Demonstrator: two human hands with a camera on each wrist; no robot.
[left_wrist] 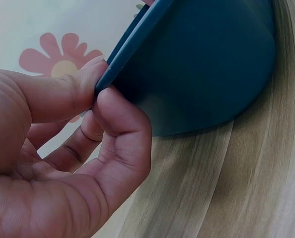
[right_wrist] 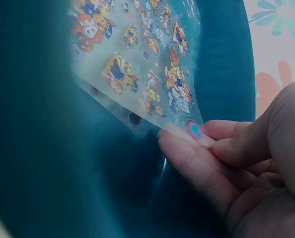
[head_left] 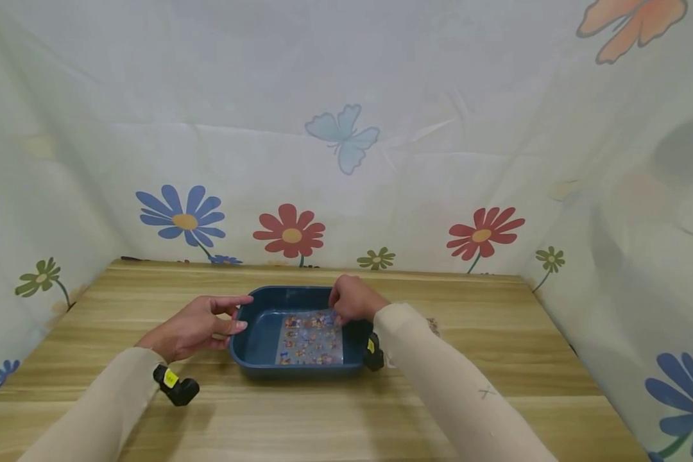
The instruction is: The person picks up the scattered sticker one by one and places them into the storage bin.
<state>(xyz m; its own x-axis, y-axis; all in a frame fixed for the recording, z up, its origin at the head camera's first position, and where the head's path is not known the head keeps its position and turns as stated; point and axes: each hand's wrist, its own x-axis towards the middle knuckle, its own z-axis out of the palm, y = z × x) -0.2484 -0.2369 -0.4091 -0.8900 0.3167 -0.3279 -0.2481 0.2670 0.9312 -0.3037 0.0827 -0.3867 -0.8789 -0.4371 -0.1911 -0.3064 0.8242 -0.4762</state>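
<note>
As the head view looked down, a dark-blue, round-cornered plastic tray [head_left: 300, 371] sat on a brown wood-grained table [head_left: 265, 417], and a thin, translucent plastic sheet of colourful cartoon stickers [head_left: 310, 339] lay inside it, toward the tray's right side. The left hand [head_left: 192, 326] was at the tray's left wall and the right hand [head_left: 355, 299] over its right end, at the sheet corner nearest the tray's far right corner — the two hands were well apart.

Seen from the left wrist, thumb and finger pinched the tray's rim between them. The wall looked thin but stiff; the tray was probably light and smooth enough to slide on the table, so the rim seemed a sound place to steady it.

From the right wrist, thumb and fingertips pinched the sheet's corner inside the tray. A second edge showed beneath; whether another sheet or a reflection, I could not tell. The sheet was likely almost weightless, bendy, slick and easily creased — a corner clear of the printed figures looked the best hold.
</note>
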